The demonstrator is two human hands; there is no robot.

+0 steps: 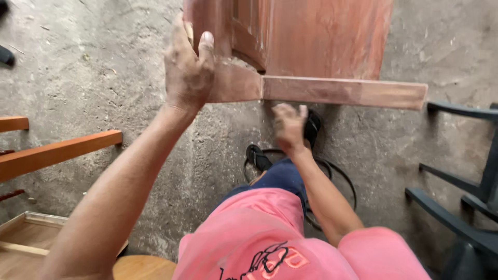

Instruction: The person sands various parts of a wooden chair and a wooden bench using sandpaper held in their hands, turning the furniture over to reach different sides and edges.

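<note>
From the head camera, looking down, a reddish-brown wooden panel (316, 36) with a carved frame stands on a rough concrete floor (104, 78), and a flat wooden strip (345, 92) of the same colour runs along its lower edge, reaching out past the panel's right side.

The left hand (188, 70) sits at the panel's lower left corner. Its grip is pressed onto the wood, fingers over the edge and the thumb against the near face, so it pinches the corner of the panel.

The right hand (289, 124) is just below the strip, near its middle. It is blurred; the fingers seem loosely spread and I cannot tell whether they touch the strip or hold anything.

Below the strip, beside the right hand, a black sandal (312, 128) rests on the floor, and another black sandal (257, 157) lies a little further down, with a thin black cable (346, 179) looping around them. The person's blue trouser leg (280, 176) and pink shirt (259, 233) fill the lower part of the view.

Well to the left of the panel lie orange-brown wooden rails (57, 151), and below them an open wooden tray (26, 241). Well to the right of the panel stands a dark plastic chair (461, 207).
</note>
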